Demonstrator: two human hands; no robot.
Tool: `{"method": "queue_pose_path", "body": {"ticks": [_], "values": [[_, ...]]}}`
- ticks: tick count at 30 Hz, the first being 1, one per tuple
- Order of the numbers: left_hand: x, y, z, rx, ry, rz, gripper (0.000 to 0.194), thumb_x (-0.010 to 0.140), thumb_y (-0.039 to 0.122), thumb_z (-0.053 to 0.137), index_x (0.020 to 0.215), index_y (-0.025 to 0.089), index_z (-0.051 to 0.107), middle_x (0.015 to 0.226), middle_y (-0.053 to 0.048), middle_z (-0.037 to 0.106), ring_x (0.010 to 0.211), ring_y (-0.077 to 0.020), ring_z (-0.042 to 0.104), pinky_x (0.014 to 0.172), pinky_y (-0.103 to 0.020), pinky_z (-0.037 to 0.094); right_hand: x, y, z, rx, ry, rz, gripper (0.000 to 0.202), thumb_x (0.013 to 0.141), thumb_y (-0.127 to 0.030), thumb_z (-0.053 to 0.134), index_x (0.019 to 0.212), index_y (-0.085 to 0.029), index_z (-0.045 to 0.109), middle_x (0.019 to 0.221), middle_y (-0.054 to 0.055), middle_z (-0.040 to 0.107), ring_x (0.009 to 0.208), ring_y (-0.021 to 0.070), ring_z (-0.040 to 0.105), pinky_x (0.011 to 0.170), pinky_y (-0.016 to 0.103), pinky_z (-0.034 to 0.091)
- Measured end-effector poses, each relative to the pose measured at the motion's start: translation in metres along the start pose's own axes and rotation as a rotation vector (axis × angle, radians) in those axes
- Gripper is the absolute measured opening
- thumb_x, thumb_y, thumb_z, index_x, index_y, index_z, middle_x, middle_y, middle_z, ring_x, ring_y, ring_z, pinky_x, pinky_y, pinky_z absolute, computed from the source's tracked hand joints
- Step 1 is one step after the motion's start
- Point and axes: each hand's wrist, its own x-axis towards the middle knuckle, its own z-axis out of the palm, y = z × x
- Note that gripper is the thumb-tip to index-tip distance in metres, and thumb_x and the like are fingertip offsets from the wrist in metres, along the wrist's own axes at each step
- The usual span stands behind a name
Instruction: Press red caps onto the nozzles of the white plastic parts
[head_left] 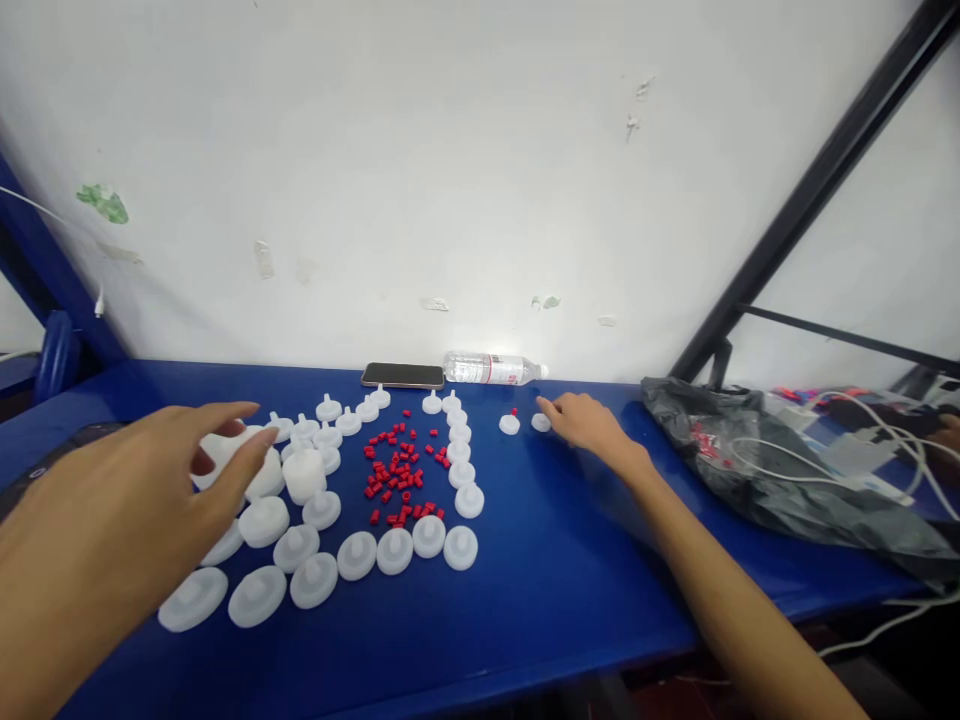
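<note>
My left hand (142,500) hovers at the left over a cluster of white round pieces, its thumb and index finger apart with nothing between them. Each white stemmed disc (313,580) is a flat plastic round with a short upright nozzle. My right hand (585,422) is at the back right, fingers pinched at the top of a single white disc (540,423) on the table; its stem is hidden by the fingertips. Beside it stands another white disc (509,425) with a red cap (514,411) on its stem. Small red caps (394,470) lie loose in the middle, ringed by several discs.
The blue table (540,600) meets a white wall. A phone (403,376) and a clear plastic bottle (491,368) lie along the back. At the right is a dark plastic bag (757,490) with white cables (847,478) across it. Metal frame bars rise at both sides.
</note>
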Motion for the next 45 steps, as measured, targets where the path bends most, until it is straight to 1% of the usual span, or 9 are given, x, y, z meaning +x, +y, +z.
{"method": "queue_pose_path", "body": {"ticks": [3, 8, 14, 17, 19, 26, 32, 40, 45], "values": [[-0.001, 0.021, -0.003, 0.104, -0.131, -0.073, 0.054, 0.101, 0.064, 0.048, 0.117, 0.023, 0.079, 0.090, -0.008, 0.080, 0.075, -0.0323, 0.072, 0.072, -0.040, 0.044, -0.002, -0.001, -0.007, -0.027, 0.072, 0.027, 0.061, 0.114, -0.052, 0.047, 0.076, -0.015, 0.077, 0.076, 0.017, 0.074, 0.074, 0.0275, 0.072, 0.067, 0.033, 0.037], [-0.002, 0.036, -0.006, 0.081, -0.239, -0.101, 0.054, 0.095, 0.070, 0.052, 0.106, 0.026, 0.080, 0.086, -0.006, 0.083, 0.076, -0.0342, 0.075, 0.073, -0.042, 0.048, -0.023, -0.024, -0.017, 0.034, 0.256, -0.134, 0.057, 0.117, -0.044, 0.037, 0.087, -0.017, 0.077, 0.079, 0.013, 0.076, 0.074, 0.0248, 0.069, 0.066, 0.034, 0.032], [-0.003, 0.032, 0.008, 0.102, -0.224, -0.012, 0.039, 0.101, 0.054, 0.049, 0.096, 0.033, 0.081, 0.076, -0.002, 0.082, 0.072, -0.0326, 0.075, 0.065, -0.038, 0.044, -0.059, -0.068, 0.006, 0.277, 0.230, -0.634, 0.024, 0.110, -0.039, 0.065, 0.100, -0.022, 0.078, 0.096, 0.004, 0.079, 0.093, 0.0200, 0.068, 0.082, 0.030, 0.046], [-0.003, 0.033, 0.008, 0.095, -0.183, -0.011, 0.036, 0.101, 0.052, 0.051, 0.094, 0.032, 0.079, 0.080, -0.001, 0.082, 0.073, -0.0314, 0.074, 0.066, -0.037, 0.043, -0.070, -0.076, 0.014, 0.452, 0.141, -0.971, 0.017, 0.108, -0.031, 0.070, 0.102, -0.020, 0.081, 0.104, 0.006, 0.080, 0.102, 0.0226, 0.066, 0.094, 0.037, 0.049], [-0.003, 0.037, 0.002, 0.084, -0.140, -0.052, 0.035, 0.101, 0.053, 0.051, 0.095, 0.031, 0.077, 0.077, -0.001, 0.080, 0.072, -0.0305, 0.073, 0.066, -0.036, 0.042, -0.073, -0.077, 0.015, 0.454, 0.044, -1.074, 0.015, 0.107, -0.030, 0.073, 0.102, -0.020, 0.082, 0.107, 0.006, 0.080, 0.108, 0.0236, 0.067, 0.099, 0.040, 0.048], [-0.012, 0.054, -0.010, -0.051, 0.122, 0.066, 0.029, 0.100, 0.051, 0.053, 0.100, 0.028, 0.071, 0.101, 0.001, 0.078, 0.062, -0.0175, 0.067, 0.066, -0.032, 0.043, -0.077, -0.076, 0.009, 0.429, -0.172, -1.094, 0.009, 0.105, -0.027, 0.077, 0.099, -0.024, 0.083, 0.104, 0.001, 0.085, 0.115, 0.0243, 0.068, 0.110, 0.047, 0.044], [-0.013, 0.062, 0.003, -0.321, 0.014, 0.207, 0.030, 0.095, 0.056, 0.057, 0.086, 0.029, 0.065, 0.086, 0.006, 0.083, 0.052, -0.0164, 0.068, 0.057, -0.031, 0.047, -0.077, -0.076, 0.007, 0.418, -0.217, -1.110, 0.005, 0.102, -0.027, 0.079, 0.103, -0.025, 0.084, 0.108, 0.000, 0.086, 0.122, 0.0248, 0.065, 0.113, 0.046, 0.041], [-0.020, 0.075, 0.011, -0.370, -0.017, 0.254, 0.042, 0.110, 0.054, 0.037, 0.082, 0.029, 0.056, 0.070, 0.001, 0.063, 0.060, -0.0211, 0.059, 0.057, -0.036, 0.048, -0.075, -0.075, 0.010, 0.400, -0.133, -1.084, 0.009, 0.107, -0.026, 0.073, 0.103, -0.023, 0.080, 0.106, 0.003, 0.083, 0.112, 0.0223, 0.069, 0.107, 0.042, 0.045], [-0.038, 0.088, 0.019, -0.436, -0.120, 0.193, 0.032, 0.113, 0.051, 0.033, 0.103, 0.030, 0.054, 0.080, 0.003, 0.061, 0.055, -0.0179, 0.057, 0.054, -0.034, 0.049, -0.076, -0.076, 0.006, 0.585, -0.010, -0.953, 0.016, 0.112, -0.025, 0.064, 0.121, -0.022, 0.076, 0.115, 0.006, 0.083, 0.107, 0.0219, 0.071, 0.098, 0.039, 0.049]]}}
